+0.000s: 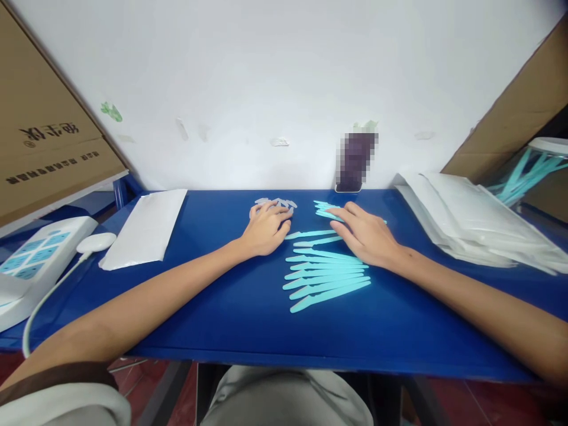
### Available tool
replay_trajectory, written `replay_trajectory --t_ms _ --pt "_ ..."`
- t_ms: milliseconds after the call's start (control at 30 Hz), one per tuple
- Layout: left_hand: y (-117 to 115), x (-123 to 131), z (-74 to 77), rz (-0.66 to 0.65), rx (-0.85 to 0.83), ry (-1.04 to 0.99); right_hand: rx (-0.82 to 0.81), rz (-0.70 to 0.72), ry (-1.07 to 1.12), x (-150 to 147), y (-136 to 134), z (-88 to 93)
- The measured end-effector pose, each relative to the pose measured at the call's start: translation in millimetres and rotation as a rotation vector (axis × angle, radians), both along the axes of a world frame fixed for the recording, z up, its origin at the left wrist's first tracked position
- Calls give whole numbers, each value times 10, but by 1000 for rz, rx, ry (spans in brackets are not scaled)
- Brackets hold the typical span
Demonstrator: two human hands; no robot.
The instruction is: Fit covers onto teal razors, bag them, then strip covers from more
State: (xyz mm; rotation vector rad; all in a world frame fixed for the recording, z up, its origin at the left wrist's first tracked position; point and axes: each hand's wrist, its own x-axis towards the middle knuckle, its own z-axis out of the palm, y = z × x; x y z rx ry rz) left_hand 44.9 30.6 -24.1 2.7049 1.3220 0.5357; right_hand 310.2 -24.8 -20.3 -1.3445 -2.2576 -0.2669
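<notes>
My left hand (267, 229) lies over a small heap of translucent plastic caps (289, 204) near the wall, fingers outstretched and touching them. To the right, my right hand (367, 232) is palm down with thumb and fingers apart. Its fingertips reach a small bunch of turquoise eyebrow razors (323, 208), partly hidden by the hand. Between my hands and closer to me, several more turquoise razors (331, 294) are fanned out in a row, blade ends to the left. My right thumb and palm hover at the far handles of this row; whether they touch cannot be made out.
A white packet (146, 228) and a power strip (39, 254) with a white round charger (96, 242) occupy the left. Plastic bags (479, 219) lie at the right, before a clear tub (532, 171) of turquoise razors. A blurred phone (355, 160) leans on the wall. Cardboard (57, 112) stands left.
</notes>
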Motion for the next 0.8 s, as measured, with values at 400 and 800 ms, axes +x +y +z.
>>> replay_trajectory --t_ms 400,800 --pt "-17 8 30 -111 -89 22 87 -37 -60 45 63 -75" --pt "29 -26 -71 -279 243 -233 93 85 18 33 38 -29"
